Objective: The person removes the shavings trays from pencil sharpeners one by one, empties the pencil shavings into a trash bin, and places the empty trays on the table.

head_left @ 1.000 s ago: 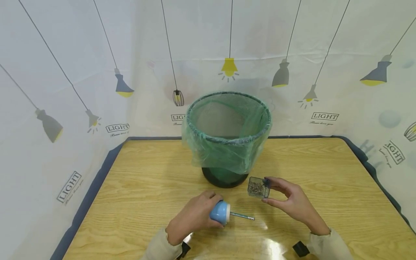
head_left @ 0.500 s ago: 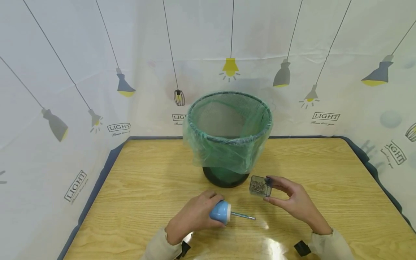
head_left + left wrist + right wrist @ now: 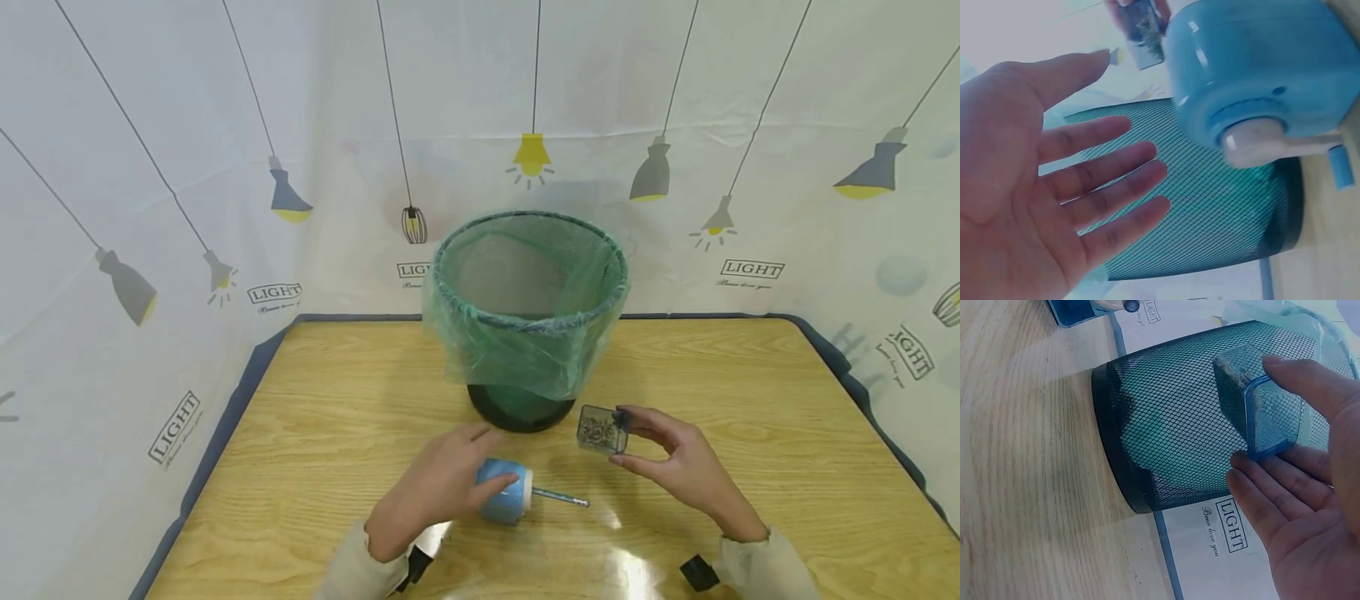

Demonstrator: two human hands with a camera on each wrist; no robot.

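Note:
A blue crank pencil sharpener (image 3: 504,507) stands on the table in the head view, with a pencil (image 3: 558,497) sticking out of its pale end to the right. Beside it is my left hand (image 3: 438,479), fingers spread; the left wrist view shows a gap between the straight fingers (image 3: 1119,159) and the sharpener, whose crank (image 3: 1254,140) faces that camera. My right hand (image 3: 678,462) pinches the clear sharpener drawer (image 3: 595,433), full of pencil shavings, between thumb and fingers in front of the bin. The right wrist view shows the drawer (image 3: 1272,419) tilted.
Behind both hands stands a dark mesh waste bin (image 3: 517,417), lined with a thin green bag (image 3: 517,358) folded over its rim. The wooden table (image 3: 337,400) ends at a wall sheet (image 3: 352,208) printed with lamps at the back and sides.
My left hand has let go of the pencil sharpener and drawn slightly left, its fingers opening. The right hand still holds the drawer in nearly the same place.

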